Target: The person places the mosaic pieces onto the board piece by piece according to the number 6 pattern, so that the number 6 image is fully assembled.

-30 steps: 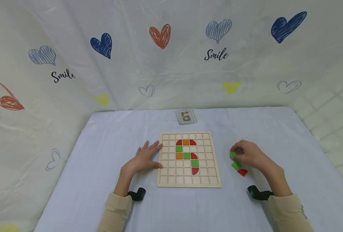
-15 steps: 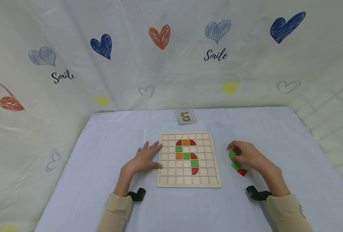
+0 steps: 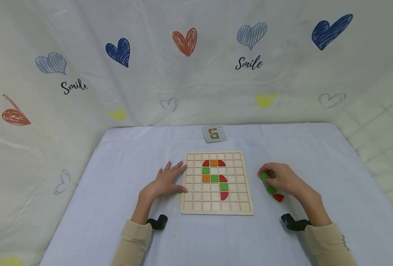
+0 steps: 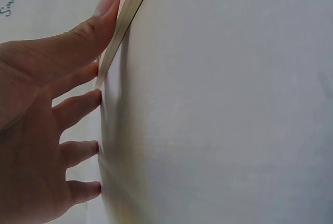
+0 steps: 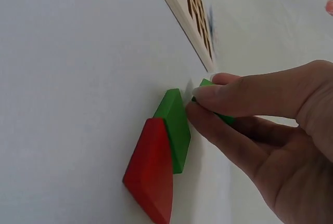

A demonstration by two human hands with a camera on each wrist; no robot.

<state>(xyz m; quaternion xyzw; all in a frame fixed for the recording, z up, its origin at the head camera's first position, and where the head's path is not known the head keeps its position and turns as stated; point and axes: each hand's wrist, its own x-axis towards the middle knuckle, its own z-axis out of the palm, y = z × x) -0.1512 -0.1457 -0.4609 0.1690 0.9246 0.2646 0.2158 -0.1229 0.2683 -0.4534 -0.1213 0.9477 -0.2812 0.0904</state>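
Observation:
A wooden grid board (image 3: 196,205) lies mid-table, with several red, orange and green tiles set in its squares. My left hand (image 3: 163,183) rests at the board's left edge, fingers spread and straight, thumb (image 4: 99,24) touching the rim. To the right of the board, my right hand (image 3: 284,178) pinches a green square tile (image 3: 264,176) between thumb and fingers; they partly cover it in the right wrist view. Close below that hand lie a second green tile (image 3: 271,190) and a red quarter-round tile (image 3: 278,198), touching each other on the cloth.
Behind the board lies a small card (image 3: 214,133) printed with a grid and a coloured 6-like figure. A white cloth (image 3: 216,240) covers the table. A pale curtain (image 3: 209,81) with printed hearts hangs behind it.
My right hand has shifted slightly left with the green tile, which has come away from the second green tile. The left hand stays at the board's edge.

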